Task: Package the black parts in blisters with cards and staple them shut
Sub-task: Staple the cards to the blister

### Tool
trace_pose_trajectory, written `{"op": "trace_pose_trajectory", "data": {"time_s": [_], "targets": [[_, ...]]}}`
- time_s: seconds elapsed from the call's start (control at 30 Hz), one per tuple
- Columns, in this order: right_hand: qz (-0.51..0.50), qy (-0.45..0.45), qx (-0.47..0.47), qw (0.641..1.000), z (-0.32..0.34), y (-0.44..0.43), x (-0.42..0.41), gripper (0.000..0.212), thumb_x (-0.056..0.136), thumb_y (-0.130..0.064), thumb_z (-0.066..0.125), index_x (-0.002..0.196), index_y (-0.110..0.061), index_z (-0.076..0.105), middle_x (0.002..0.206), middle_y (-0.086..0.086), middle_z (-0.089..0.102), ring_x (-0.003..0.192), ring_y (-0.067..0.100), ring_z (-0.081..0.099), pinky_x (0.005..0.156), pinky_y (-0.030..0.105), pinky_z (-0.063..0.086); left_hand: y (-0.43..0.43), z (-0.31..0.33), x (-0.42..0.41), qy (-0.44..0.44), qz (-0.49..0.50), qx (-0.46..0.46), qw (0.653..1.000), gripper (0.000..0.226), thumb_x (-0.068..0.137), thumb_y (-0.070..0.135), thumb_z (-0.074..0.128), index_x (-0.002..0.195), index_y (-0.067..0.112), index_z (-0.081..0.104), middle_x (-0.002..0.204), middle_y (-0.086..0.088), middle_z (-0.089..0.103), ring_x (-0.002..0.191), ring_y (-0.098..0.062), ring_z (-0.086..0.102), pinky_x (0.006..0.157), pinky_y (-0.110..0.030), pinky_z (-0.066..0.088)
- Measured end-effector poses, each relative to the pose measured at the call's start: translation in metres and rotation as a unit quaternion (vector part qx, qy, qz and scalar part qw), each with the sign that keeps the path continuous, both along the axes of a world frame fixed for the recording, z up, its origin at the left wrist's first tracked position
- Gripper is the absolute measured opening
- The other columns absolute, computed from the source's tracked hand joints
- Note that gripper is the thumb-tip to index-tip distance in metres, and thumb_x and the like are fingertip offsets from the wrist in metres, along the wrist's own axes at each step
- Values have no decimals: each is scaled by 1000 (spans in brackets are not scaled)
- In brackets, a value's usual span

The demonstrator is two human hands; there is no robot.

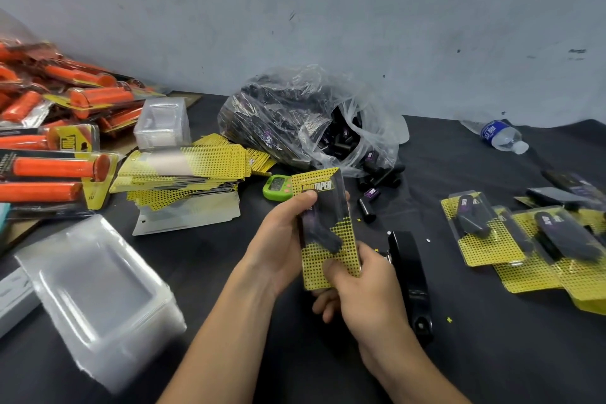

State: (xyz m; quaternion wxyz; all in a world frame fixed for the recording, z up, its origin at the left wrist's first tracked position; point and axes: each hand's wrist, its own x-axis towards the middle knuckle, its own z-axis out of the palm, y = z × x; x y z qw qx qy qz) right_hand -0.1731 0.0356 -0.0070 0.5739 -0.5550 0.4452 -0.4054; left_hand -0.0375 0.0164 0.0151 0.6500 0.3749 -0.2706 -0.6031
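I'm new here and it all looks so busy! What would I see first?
Probably the yellow blister pack with a black part inside, gripped by the left hand and right hand in the middle. Next comes the heap of orange grip packs at the far left. Then the clear bag of black parts at the back by the wall.
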Motion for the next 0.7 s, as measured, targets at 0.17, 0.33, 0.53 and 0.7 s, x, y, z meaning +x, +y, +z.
{"op": "trace_pose_trajectory", "data": {"time_s": [0.17, 0.33, 0.53, 0.7], "targets": [[-27, 26, -38, 999, 6, -1, -4, 20, 96, 2, 61, 103, -17, 61, 72, 10, 73, 49, 29, 69, 46, 38, 56, -2, -2, -5, -26, 19, 76, 997, 37, 99, 22, 59, 127, -1, 64, 110, -22, 70, 91, -32, 69, 84, -45, 60], [-52, 258, -168, 950, 14, 3, -9, 55, 91, -30, 73, 139, -39, 47, 99, -9, 76, 82, 13, 74, 83, 39, 60, -4, -2, 3, -7, 79, 42, 996, 23, 102, 11, 55, 123, 4, 62, 106, -21, 69, 90, -33, 69, 85, -52, 59], [-249, 349, -333, 840, 44, -16, -49, 21, 92, -46, 62, 105, -29, 65, 84, -4, 68, 81, 22, 60, 68, 32, 42, -7, -6, 10, 27, 99, 31, 994, 22, 99, 5, 57, 118, 11, 65, 107, -16, 70, 94, -33, 68, 88, -54, 57], [-68, 532, -70, 841, 38, -39, -70, 69, 92, -81, 24, 106, -26, 63, 102, 0, 67, 102, 30, 61, 78, 41, 47, -10, -11, 10, 8, 109, 23, 994, 18, 94, 0, 60, 108, 9, 67, 102, -14, 71, 92, -30, 70, 92, -52, 58]]}}
